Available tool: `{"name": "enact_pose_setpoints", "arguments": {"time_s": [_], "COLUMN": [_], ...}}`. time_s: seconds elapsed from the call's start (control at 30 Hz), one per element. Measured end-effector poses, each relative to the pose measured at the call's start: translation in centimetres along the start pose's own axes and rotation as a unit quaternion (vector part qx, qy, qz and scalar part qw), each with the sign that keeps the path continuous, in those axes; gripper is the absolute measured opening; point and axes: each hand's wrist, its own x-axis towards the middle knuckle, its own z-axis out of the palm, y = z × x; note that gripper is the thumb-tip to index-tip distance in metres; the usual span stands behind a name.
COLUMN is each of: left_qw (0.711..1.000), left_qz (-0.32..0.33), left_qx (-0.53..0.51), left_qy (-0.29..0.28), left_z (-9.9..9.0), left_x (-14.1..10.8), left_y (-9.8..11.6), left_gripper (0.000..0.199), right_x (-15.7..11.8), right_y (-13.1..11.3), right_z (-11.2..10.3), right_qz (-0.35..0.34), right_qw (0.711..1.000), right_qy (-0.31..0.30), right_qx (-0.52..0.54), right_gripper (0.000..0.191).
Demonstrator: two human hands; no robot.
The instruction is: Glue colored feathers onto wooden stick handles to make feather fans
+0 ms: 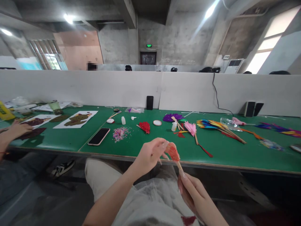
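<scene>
A small rounded orange-red piece on a wooden stick is held up just over the table's front edge. My right hand is closed round the lower part of its stick. My left hand has its thumb and forefinger pinched at the upper left rim of the orange-red head, with the other fingers curled behind. On the table beyond lie a red feathery piece with a stick, a pink feathery fan with a wooden handle and red tassel, and a pile of pink and white sequins.
On the green table lie a phone, small white bottles, a round white lid, purple feathers and a multicoloured feather bundle. At left, another person's hand works beside paper pictures. A white partition stands behind.
</scene>
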Motion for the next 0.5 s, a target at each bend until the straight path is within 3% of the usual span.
{"name": "enact_pose_setpoints", "arguments": {"time_s": [0.07, 0.13, 0.3, 0.5], "left_qw": [0.990, 0.972, 0.945, 0.897], "left_qz": [0.032, 0.069, 0.150, 0.194], "left_qx": [0.121, 0.202, 0.264, 0.336], "left_qy": [0.066, 0.098, 0.124, 0.213], "left_z": [0.3, 0.5, 1.0, 1.9], "left_x": [0.2, 0.4, 0.3, 0.2], "left_y": [-0.2, -0.7, -1.9, -3.2], "left_gripper": [0.030, 0.030, 0.027, 0.026], "right_x": [0.0, 0.0, 0.3, 0.7], "right_y": [-0.1, -0.1, 0.6, 1.5], "right_z": [0.1, 0.1, 0.7, 1.9], "right_qz": [-0.017, -0.027, -0.029, -0.046], "right_qw": [0.999, 0.997, 0.992, 0.991], "right_qy": [0.003, 0.005, 0.015, 0.035], "right_qx": [-0.038, -0.072, -0.121, -0.124], "right_gripper": [0.050, 0.050, 0.049, 0.049]}}
